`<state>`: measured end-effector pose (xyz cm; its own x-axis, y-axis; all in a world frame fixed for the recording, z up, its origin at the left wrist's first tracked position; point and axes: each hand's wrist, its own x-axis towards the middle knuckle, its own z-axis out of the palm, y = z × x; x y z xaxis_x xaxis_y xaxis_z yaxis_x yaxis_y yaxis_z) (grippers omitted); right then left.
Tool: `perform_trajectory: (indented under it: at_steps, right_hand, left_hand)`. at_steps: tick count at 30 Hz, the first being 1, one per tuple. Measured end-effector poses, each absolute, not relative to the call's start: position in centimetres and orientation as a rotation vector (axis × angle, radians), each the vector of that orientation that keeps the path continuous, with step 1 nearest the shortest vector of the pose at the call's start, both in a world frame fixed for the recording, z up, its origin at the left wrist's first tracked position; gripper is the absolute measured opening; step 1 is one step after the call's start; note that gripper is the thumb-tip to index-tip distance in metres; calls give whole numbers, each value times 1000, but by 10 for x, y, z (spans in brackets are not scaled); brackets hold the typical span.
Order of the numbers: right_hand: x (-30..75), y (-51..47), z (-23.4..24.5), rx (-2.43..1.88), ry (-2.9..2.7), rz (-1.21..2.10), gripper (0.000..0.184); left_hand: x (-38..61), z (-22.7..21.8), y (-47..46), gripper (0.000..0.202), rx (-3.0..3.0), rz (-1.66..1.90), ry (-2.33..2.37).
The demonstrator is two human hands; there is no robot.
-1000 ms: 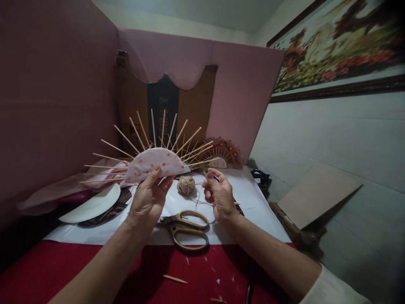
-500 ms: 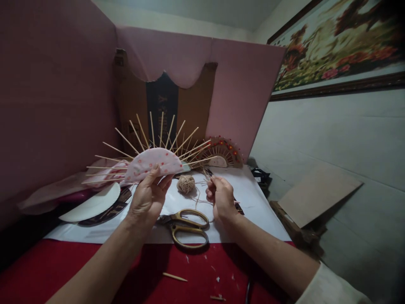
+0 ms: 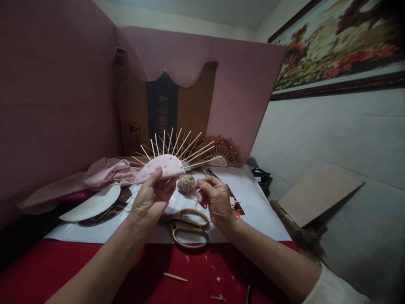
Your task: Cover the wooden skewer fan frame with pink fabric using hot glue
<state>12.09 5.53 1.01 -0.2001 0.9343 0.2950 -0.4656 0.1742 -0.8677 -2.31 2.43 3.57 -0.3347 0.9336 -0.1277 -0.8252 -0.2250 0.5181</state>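
My left hand (image 3: 155,194) grips a half-round piece covered in pink dotted cloth (image 3: 164,165), thumb on its face and fingers beneath. Thin wooden sticks (image 3: 177,141) fan out from its curved edge. Close to a ball of twine (image 3: 186,184), my right hand (image 3: 213,198) is closed in a pinch at the ball's right side, apparently on its loose twine; the fingertips partly hide the strand. Scissors with worn bronze-coloured handles (image 3: 190,228) lie between my forearms, blades mostly hidden behind the left wrist.
A finished-looking stick fan with red beads (image 3: 229,147) leans at the back. White half-round card (image 3: 95,204) and crumpled pink cloth (image 3: 107,171) lie left. A short pointed stick (image 3: 175,277) rests on the red cloth (image 3: 139,274). Pink panels (image 3: 243,93) enclose the back and left.
The half-round piece has tilted, its sticks now leaning farther back and appearing shorter. My right hand has moved left, up to the twine ball, uncovering a small colourful item behind its wrist.
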Motion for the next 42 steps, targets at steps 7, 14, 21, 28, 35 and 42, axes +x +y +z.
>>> perform_trajectory:
  at_steps: [7,14,21,28,35,42]
  right_hand:
    - [120,53,12,-483,-1266,1518,32]
    - [120,53,12,-595,-1120,1408,16]
    - [123,67,6,-678,-877,1346,13]
    - [140,89,21,-685,-762,1218,17]
    - [210,134,58,-694,-569,906,25]
    - [262,152,76,-726,-519,549,29]
  left_hand:
    - [-18,31,25,10,358,1853,556]
    - [-17,35,23,11,315,1857,566]
    - [-20,36,24,11,258,1849,596]
    - [-22,34,25,9,278,1874,607]
    - [-18,30,23,11,405,2006,643]
    - [-17,29,25,18,442,2119,714]
